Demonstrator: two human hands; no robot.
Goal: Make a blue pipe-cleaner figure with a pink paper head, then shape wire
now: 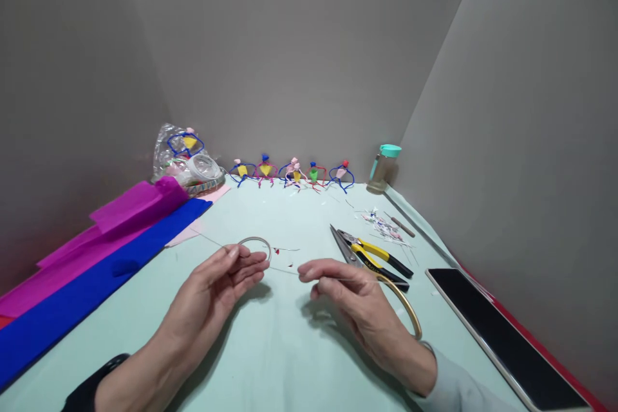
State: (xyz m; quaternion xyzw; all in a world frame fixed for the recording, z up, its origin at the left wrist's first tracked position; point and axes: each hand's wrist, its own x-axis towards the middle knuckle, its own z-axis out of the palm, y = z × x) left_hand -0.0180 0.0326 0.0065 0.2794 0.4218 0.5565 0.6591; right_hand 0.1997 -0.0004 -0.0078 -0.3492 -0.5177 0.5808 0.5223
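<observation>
A thin pale wire (284, 270) stretches between my two hands above the table. My left hand (217, 290), palm turned up, pinches it between thumb and forefinger, and one end sticks out to the upper left. My right hand (352, 302) pinches the wire with thumb and fingertips; its other end runs out to the right across the back of the hand. Just behind my left fingers shows part of a ring-shaped roll (255, 240). Partly under my right hand lie scissors with gold handles (405, 309), and beside them yellow-and-black pliers (381, 257).
Small wire-and-paper figures (294, 170) line the back wall. Blue crepe paper (96, 290) and magenta paper (135, 206) lie left, near a plastic bag (164, 148). At right are a bottle (383, 170), scraps (383, 225), a brown-handled tool (403, 226) and a phone-like slab (497, 335).
</observation>
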